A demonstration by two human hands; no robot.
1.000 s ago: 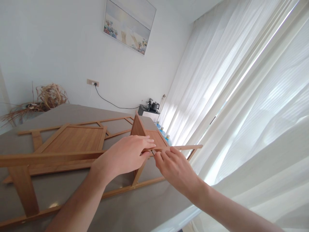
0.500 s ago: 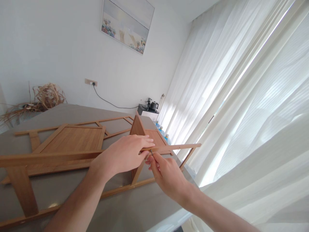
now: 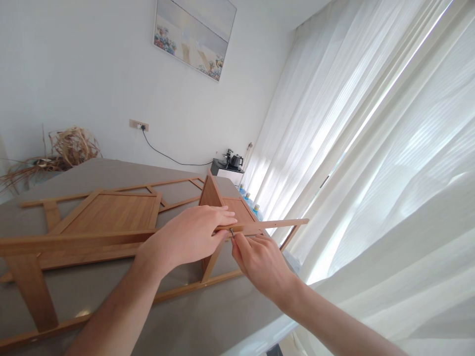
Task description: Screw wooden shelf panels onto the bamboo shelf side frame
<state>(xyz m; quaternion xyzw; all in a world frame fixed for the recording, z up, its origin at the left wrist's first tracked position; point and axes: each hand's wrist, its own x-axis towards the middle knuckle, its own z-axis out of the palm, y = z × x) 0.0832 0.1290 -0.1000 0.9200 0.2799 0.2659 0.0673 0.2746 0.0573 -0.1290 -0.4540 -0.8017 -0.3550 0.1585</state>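
My left hand (image 3: 193, 232) is closed on the upper rail of a wooden frame (image 3: 282, 224), with fingers over the top and the thumb underneath. Just right of that thumb, my right hand (image 3: 261, 259) pinches a thin metal hex key (image 3: 232, 232) against the rail's near side. Most of the key is hidden by the fingers. An upright wooden panel (image 3: 212, 190) joins the frame behind my hands. The frame's lower rail (image 3: 185, 290) lies along the table.
On the grey table (image 3: 208, 321) lie a slatted wooden panel (image 3: 115, 215) and another open frame (image 3: 178, 184). Dried plant stems (image 3: 76, 146) stand at the far left. A kettle (image 3: 236, 160) sits on a cabinet by the wall; white curtains (image 3: 356, 148) hang at the right.
My right hand has turned and shifted slightly right, swinging the hex key from pointing down to pointing right. My left hand stays on the rail.
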